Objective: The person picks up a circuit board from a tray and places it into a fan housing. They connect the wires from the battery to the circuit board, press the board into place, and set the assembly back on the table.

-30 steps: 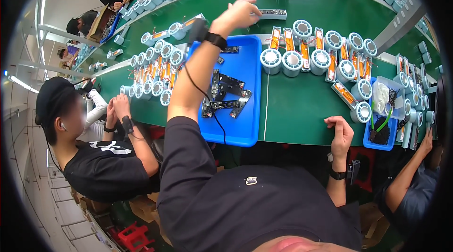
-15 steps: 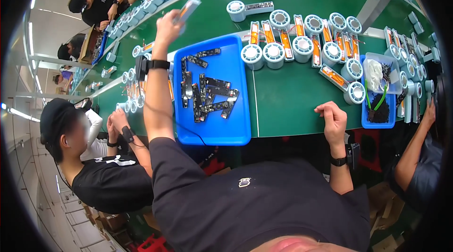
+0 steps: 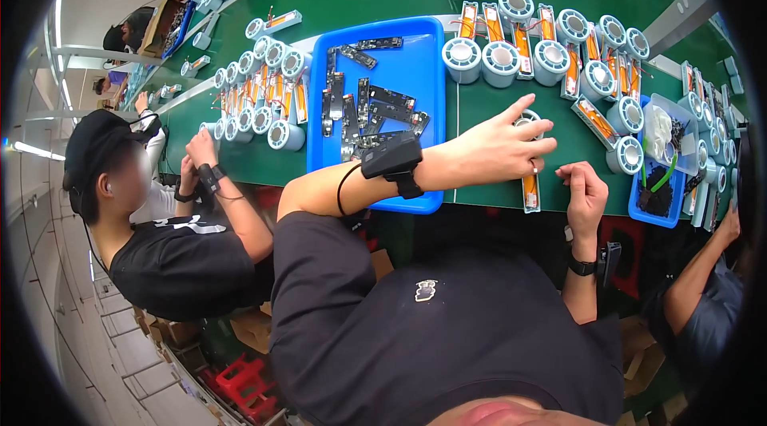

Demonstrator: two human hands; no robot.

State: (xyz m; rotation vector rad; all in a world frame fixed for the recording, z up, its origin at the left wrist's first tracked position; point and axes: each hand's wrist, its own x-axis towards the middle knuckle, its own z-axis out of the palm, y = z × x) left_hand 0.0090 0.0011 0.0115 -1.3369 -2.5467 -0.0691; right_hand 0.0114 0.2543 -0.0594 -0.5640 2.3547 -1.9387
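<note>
My left hand [image 3: 503, 146] reaches across to the right, fingers spread over a light-blue unit lying near the table's front edge. The unit has a round vented head, partly covered by the hand, and an open handle [image 3: 531, 193] showing orange inside. Whether the fingertips touch it is hard to tell. Just right of it, my right hand [image 3: 585, 196] hovers at the table edge with curled fingers and nothing visible in them. Under my left forearm stands a blue tray [image 3: 319, 118] with several black circuit boards [image 3: 390, 99].
Beyond my hands similar units [image 3: 502, 63] stand in rows. At the right, a small blue bin [image 3: 661, 218] holds dark small parts and green-handled pliers [image 3: 661, 174]. Another person [image 3: 184, 250] works at the left beside more units [image 3: 284, 132]. A metal post [image 3: 687, 15] rises at upper right.
My left hand has swung from far left, where it held a light-blue piece up, to the right front, with its fingers now spread. The view has shifted; my right hand stays near the edge.
</note>
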